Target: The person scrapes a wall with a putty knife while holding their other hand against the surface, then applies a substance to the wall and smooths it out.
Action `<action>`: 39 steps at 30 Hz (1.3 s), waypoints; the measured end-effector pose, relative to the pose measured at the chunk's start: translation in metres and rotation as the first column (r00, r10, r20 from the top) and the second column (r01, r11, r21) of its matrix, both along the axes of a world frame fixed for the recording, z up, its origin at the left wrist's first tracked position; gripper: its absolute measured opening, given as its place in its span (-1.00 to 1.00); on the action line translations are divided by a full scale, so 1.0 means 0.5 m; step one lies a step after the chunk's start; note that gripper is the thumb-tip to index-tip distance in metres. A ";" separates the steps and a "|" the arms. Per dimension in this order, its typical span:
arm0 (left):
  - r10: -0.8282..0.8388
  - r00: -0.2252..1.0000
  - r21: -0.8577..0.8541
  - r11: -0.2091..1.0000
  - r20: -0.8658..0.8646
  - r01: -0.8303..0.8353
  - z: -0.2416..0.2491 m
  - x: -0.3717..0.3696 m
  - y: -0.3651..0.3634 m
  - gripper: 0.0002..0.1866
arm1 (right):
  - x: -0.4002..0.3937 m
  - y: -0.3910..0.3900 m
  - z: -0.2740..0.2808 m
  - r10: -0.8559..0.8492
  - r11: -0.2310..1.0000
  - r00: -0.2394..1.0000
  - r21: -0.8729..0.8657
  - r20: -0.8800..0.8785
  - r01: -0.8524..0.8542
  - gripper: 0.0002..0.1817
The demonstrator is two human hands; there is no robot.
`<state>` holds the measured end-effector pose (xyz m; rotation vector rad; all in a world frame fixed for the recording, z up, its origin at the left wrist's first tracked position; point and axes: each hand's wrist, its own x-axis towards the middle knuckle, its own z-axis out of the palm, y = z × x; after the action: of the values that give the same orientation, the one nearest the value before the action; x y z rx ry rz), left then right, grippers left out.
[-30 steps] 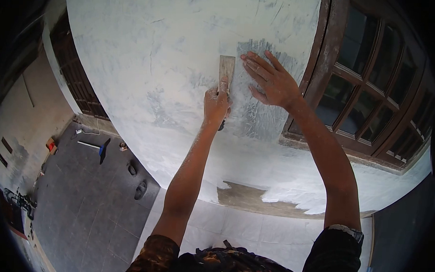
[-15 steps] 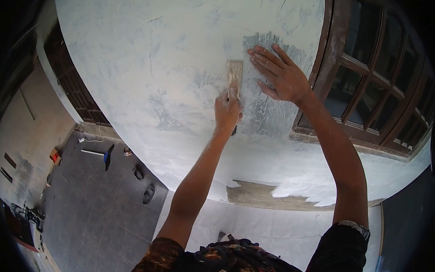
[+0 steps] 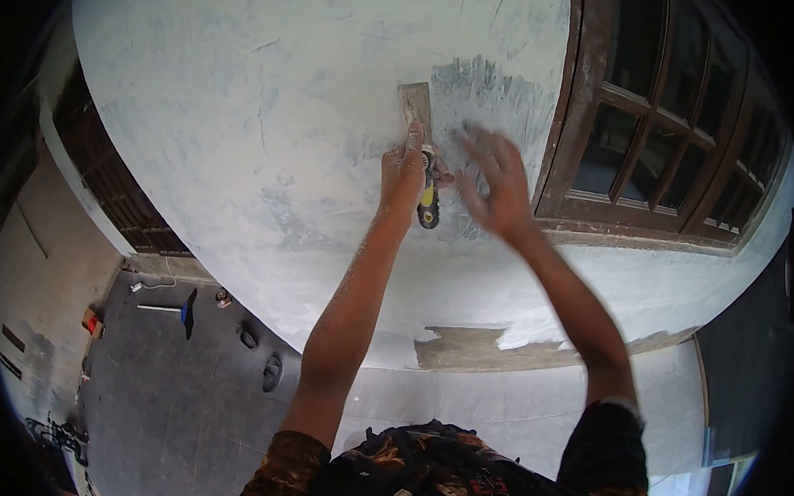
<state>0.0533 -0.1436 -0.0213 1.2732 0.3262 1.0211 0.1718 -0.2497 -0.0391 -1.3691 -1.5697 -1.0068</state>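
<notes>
My left hand [image 3: 402, 174] is closed round a putty knife [image 3: 415, 100] with a broad, smeared blade and a black and yellow handle. The blade points up in front of the white, patchy wall [image 3: 192, 92]. To its right, my right hand [image 3: 501, 189] is blurred by motion, its fingers apart and holding nothing. Behind the right hand, a grey, streaky patch [image 3: 481, 85] shows on the wall. Pale powder speckles my left forearm.
A brown wooden window frame [image 3: 553, 157] with glass panes borders the work area on the right. Low on the wall runs a bare brownish strip [image 3: 463, 348]. On the dark tiled floor [image 3: 182, 389] lie a squeegee-like tool [image 3: 187, 314] and a pair of sandals [image 3: 273, 373].
My right hand has come down off the grey patch and away from the wall. The putty knife has turned, so its handle now shows, and the camera view has shifted to the right.
</notes>
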 end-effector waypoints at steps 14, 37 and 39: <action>0.343 0.905 0.814 0.581 -0.252 0.006 0.045 -0.065 0.104 -0.36 | -0.144 0.051 -0.056 0.178 0.981 0.828 0.161 -0.531 -0.108 -0.48; 0.472 0.773 0.755 -0.656 0.424 -0.013 0.194 -0.120 0.306 -0.16 | -0.227 0.080 -0.097 -0.159 0.955 0.771 0.103 -0.617 0.279 -0.53; 0.467 0.783 0.740 -0.673 0.411 0.013 0.194 -0.120 0.307 -0.15 | -0.233 0.077 -0.067 -0.251 0.950 0.728 -0.017 -0.638 0.313 -0.54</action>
<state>-0.0067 0.0097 0.0760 3.4917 -0.3197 1.7976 0.0554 -0.2110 -0.0726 -1.6898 -0.8079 -0.6573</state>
